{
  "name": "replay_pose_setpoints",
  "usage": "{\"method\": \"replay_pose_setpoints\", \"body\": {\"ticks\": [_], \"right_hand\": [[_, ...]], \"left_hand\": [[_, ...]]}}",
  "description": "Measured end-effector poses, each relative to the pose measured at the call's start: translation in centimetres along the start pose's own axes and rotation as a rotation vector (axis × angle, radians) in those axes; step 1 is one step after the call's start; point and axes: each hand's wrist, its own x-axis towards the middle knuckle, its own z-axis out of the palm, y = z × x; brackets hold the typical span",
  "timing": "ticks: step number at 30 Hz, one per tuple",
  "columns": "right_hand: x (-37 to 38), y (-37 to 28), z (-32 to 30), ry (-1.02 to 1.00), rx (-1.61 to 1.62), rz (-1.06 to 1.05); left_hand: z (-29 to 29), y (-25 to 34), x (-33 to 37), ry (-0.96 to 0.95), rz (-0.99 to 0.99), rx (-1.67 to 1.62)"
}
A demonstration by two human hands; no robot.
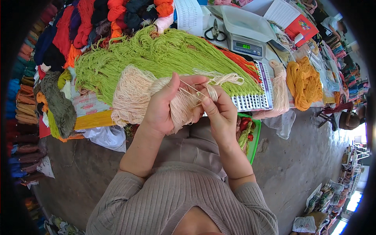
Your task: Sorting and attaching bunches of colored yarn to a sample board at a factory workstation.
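A thick skein of cream yarn point(131, 94) lies over the table's near edge and runs up into my hands. My left hand point(166, 103) is closed round its right end, thumb raised, with strands spilling below the palm. In my right hand point(217, 111), thumb and forefinger pinch a few cream strands that stretch across to the left fingers. A loop of the same yarn sits over the right fingers. Just behind my hands, a small loose bundle of cream thread point(229, 79) rests on a wide spread of lime-green yarn point(145, 51).
Black scissors point(215, 33) and a digital scale point(245, 45) with a clear tray stand at the back. Pale pink point(279, 84) and mustard skeins point(304, 84) lie right, a dark grey skein point(58, 102) left. Below the table edge is a green basket point(255, 141).
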Motion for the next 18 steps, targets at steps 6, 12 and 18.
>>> {"method": "replay_pose_setpoints", "body": {"ticks": [6,12,18], "right_hand": [[-0.4,-1.0,-1.3,-0.141,0.152,0.306],[-0.4,-2.5,-3.1,-0.433,0.213,0.298],[2.3,-0.6,-6.6,0.155,0.760,0.239]], "left_hand": [[-1.2,0.6,-0.2,0.252,0.146,0.128],[-2.9,1.3,-0.9,-0.097,0.004,0.307],[-2.3,1.0,-0.2,-0.267,0.114,0.002]]}}
